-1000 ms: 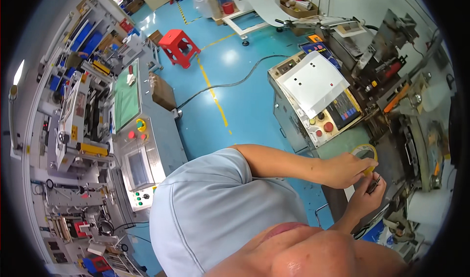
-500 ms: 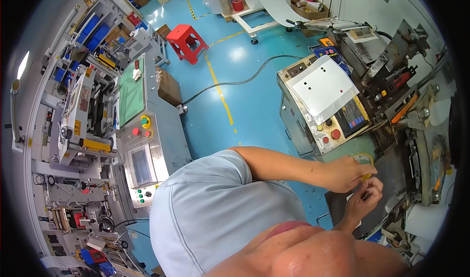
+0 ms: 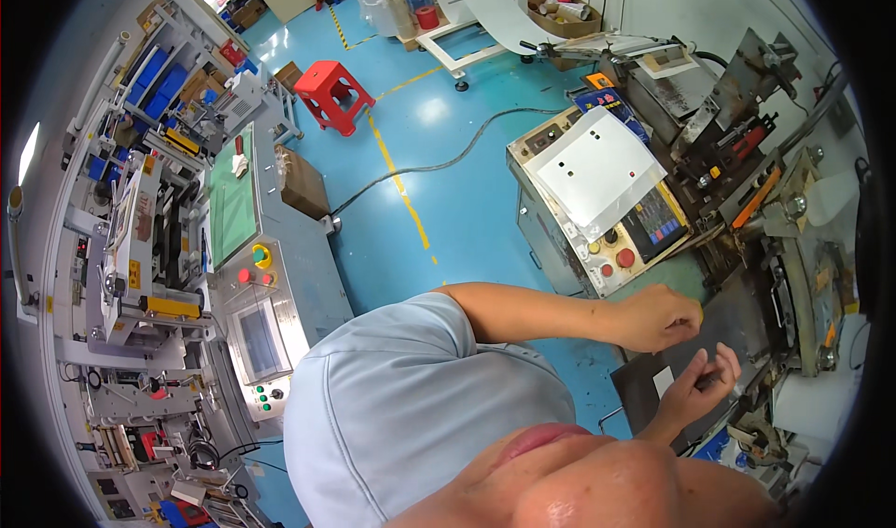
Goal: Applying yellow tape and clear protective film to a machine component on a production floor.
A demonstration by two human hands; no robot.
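Note:
My left hand (image 3: 659, 319) is closed, back upward, over the machine's dark work surface (image 3: 733, 327). A thin yellow rim of what looks like a tape roll (image 3: 699, 312) shows at its fingers; the rest is hidden behind the hand. Just below it, my right hand (image 3: 702, 384) is apart from the left, thumb raised and fingers loosely bent, with nothing visible in them. A small white rectangular piece (image 3: 664, 380) lies on the dark plate beside my right hand.
White sheets (image 3: 597, 168) with small dark marks cover part of a control panel with a red button (image 3: 625, 258). A machine with a screen (image 3: 262, 339) stands at the left. A red stool (image 3: 333, 97) and a cable (image 3: 439, 167) are on the blue floor.
My hands have drawn apart; they were together around the yellow roll. The right hand's fingers have loosened, and the roll is now mostly hidden behind my left hand. The view has shifted slightly.

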